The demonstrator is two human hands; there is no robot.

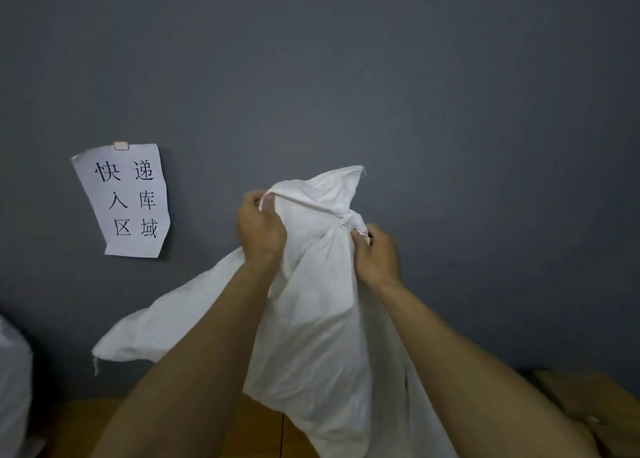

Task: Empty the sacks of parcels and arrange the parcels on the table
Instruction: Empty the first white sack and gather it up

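A white woven sack (311, 319) hangs limp in front of the grey wall, held up above the wooden table (249, 426). My left hand (259, 229) grips a fold of its fabric near the top. Just to the right, my right hand (375, 253) pinches the bunched, knotted part of the sack. A loose flap of the sack trails down to the left. Cardboard parcels (588, 409) lie at the lower right, partly hidden by my right forearm.
A paper sign (126, 201) with printed characters is taped to the grey wall at left. Another white sack or plastic bundle (14, 381) stands at the left edge. The wall runs close behind the table.
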